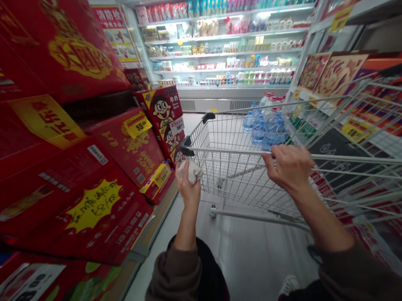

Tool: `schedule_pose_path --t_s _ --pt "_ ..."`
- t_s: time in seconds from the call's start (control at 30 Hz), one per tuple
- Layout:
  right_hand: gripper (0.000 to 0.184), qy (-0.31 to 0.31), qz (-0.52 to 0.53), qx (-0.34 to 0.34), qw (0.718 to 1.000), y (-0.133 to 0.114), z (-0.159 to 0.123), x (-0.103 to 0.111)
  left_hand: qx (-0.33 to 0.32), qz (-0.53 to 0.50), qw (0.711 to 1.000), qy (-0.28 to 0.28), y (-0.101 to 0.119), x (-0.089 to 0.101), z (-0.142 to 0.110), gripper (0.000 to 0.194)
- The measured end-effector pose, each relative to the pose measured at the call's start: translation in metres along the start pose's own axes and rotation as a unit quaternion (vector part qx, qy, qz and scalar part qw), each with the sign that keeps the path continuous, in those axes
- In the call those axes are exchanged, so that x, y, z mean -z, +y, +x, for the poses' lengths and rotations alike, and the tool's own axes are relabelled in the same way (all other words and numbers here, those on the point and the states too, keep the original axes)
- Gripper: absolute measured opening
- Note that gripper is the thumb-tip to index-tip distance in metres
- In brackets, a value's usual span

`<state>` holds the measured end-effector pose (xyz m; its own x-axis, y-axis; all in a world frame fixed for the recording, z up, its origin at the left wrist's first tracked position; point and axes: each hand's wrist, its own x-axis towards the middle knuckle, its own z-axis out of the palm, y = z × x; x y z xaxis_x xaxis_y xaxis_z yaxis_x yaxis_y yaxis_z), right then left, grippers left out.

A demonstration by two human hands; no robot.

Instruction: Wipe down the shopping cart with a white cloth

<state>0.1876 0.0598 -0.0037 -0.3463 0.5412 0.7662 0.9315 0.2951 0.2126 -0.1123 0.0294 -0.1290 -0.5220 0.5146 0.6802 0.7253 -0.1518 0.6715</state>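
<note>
A wire shopping cart [235,151] stands sideways in front of me, its black plastic corner pieces toward the left. My right hand [290,168] is closed around the cart's near top rail, with the thumb below it. In my left hand [188,193] is a crumpled off-white cloth [194,172], held with the fingers wrapped around it. That hand is just below the near black corner piece [187,146]; whether the cloth touches the cart I cannot tell.
Stacked red gift boxes [92,203] with yellow price tags line the left side. A lit refrigerated shelf [223,54] of dairy goods spans the back. Bottled water packs [268,127] stand on the floor beyond the cart. Shelves with boxes [342,73] run along the right.
</note>
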Motion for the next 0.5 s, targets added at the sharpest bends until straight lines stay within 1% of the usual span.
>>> schedule_pose_path --t_s 0.07,0.13,0.2,0.3,0.37,0.43,0.5 --pt "0.044 0.004 -0.001 0.001 1.000 0.001 -0.002 0.000 -0.041 0.015 0.999 -0.021 0.006 0.000 -0.007 0.072" --pt "0.044 0.009 -0.002 0.003 1.000 0.001 -0.003 0.000 -0.064 0.037 0.996 -0.048 0.008 -0.004 -0.013 0.077" --pt "0.044 0.015 -0.002 0.006 1.000 0.001 -0.003 0.000 -0.067 0.059 0.993 -0.077 0.003 -0.009 -0.017 0.084" --pt "0.043 0.017 0.006 0.007 1.000 0.000 -0.002 0.000 -0.064 0.077 0.988 -0.118 -0.013 -0.013 -0.024 0.089" --pt "0.043 0.016 0.009 0.007 1.000 0.000 0.000 0.000 -0.068 0.083 0.983 -0.147 -0.022 -0.010 -0.026 0.089" --pt "0.044 0.019 0.008 0.007 1.000 -0.001 0.000 -0.001 -0.074 0.086 0.979 -0.168 -0.027 -0.002 -0.025 0.085" --pt "0.044 0.023 0.008 0.006 1.000 -0.001 0.000 -0.002 -0.084 0.093 0.978 -0.165 -0.024 0.006 -0.017 0.077"
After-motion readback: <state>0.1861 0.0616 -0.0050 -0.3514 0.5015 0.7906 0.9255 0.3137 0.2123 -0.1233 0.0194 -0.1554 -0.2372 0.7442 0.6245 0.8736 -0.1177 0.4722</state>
